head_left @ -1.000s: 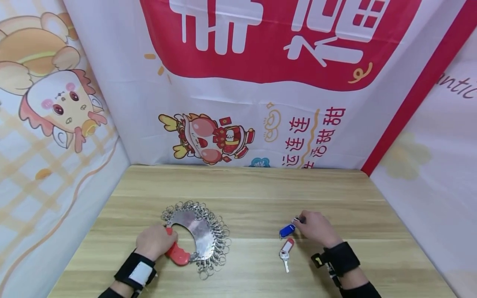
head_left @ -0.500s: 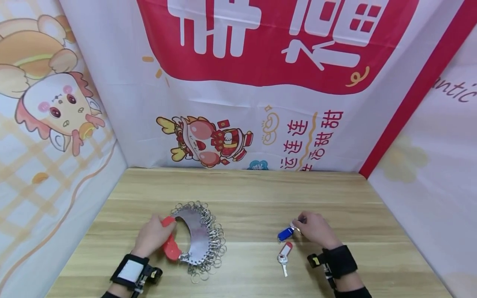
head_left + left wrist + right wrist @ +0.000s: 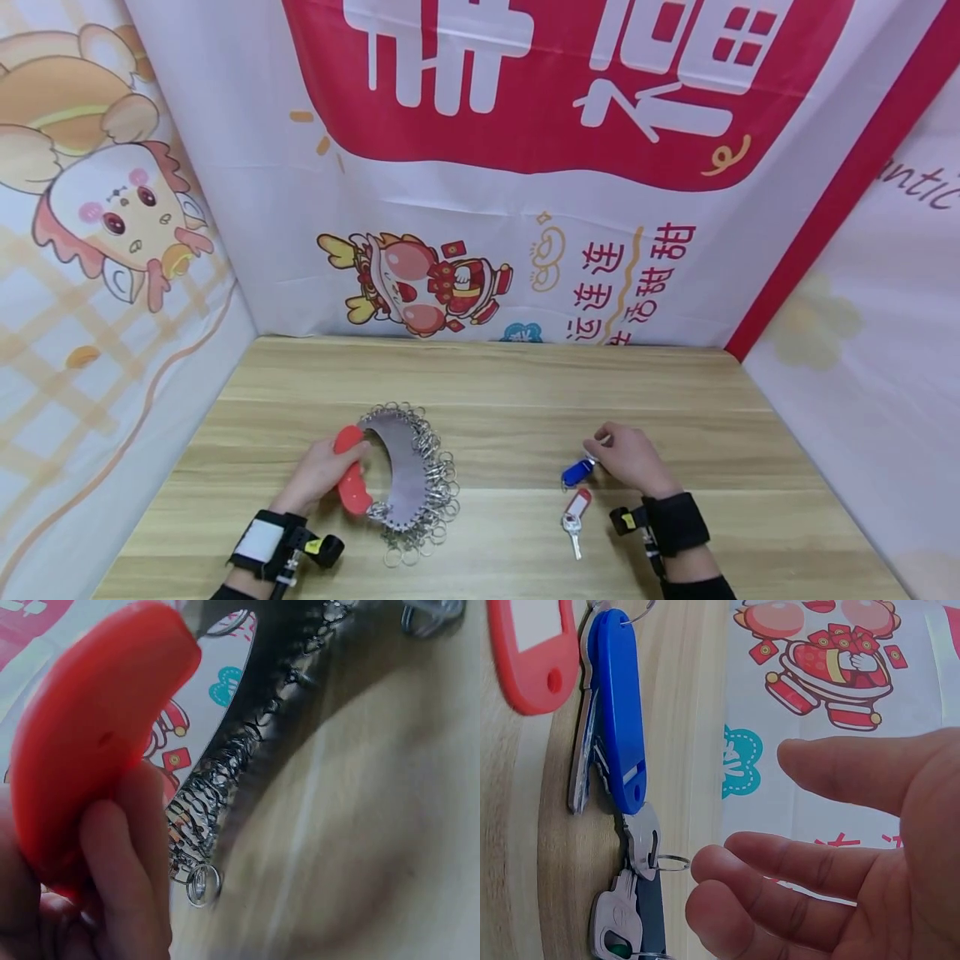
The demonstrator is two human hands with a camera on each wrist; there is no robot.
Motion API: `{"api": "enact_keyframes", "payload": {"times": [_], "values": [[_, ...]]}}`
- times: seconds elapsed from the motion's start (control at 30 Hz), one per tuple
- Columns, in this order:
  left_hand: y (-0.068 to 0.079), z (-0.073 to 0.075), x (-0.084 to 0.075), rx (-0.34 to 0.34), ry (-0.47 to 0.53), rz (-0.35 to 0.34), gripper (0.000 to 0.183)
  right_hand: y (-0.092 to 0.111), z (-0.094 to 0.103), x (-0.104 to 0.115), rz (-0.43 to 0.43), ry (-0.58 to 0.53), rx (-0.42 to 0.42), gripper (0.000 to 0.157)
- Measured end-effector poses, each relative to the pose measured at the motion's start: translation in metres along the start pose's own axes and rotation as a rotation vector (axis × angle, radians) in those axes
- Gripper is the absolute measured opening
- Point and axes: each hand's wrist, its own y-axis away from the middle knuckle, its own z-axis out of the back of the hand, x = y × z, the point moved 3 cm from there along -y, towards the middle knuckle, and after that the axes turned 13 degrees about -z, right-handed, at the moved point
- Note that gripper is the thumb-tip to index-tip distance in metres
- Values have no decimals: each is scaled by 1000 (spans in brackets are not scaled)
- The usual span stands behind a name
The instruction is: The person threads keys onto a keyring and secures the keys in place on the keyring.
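Note:
My left hand [image 3: 318,477] grips the red handle [image 3: 105,727] of a curved metal key-ring holder [image 3: 408,475]. Many split rings and small clips [image 3: 442,483] fringe its outer edge, and the plate is tilted. My right hand [image 3: 630,458] hovers just beyond a blue key tag [image 3: 577,472]; in the right wrist view its thumb and fingers [image 3: 772,900] are apart, with nothing between them. Beside the blue tag [image 3: 622,712] lie loose keys [image 3: 619,919] with small rings. Closer to the front, a key [image 3: 573,529] with a red tag [image 3: 578,502] lies on the table.
The wooden table [image 3: 495,392] carries everything. Printed cloth walls stand at the back [image 3: 255,192], left [image 3: 45,375] and right [image 3: 862,350]. Table surface lies between the key-ring holder and the tagged keys.
My left hand has shifted its hold along the red handle and tilted the key-ring holder up. My right hand's fingers, earlier at the keys by the blue tag, now stand off them.

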Motion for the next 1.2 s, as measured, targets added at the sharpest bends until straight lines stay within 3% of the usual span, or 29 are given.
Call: {"api": "enact_keyframes", "payload": {"times": [0.3, 0.63, 0.73, 0.97, 1.07, 1.2], "values": [[0, -7, -15, 51, 149, -41, 46, 1, 0, -1, -11, -3, 9, 30], [10, -22, -28, 214, 334, -67, 45, 2, 1, 4, 2, -2, 27, 27], [14, -26, -32, 246, 404, -57, 44, 2, 1, 5, 2, -11, 37, 26], [21, -38, -44, 329, 559, -46, 63, 2, -3, 3, 10, -18, 47, 25], [22, -42, -46, 373, 597, -27, 66, 3, -4, 2, 3, -28, 53, 24], [23, -44, -47, 379, 598, -8, 64, 4, -6, 1, -9, -33, 59, 24]]}}
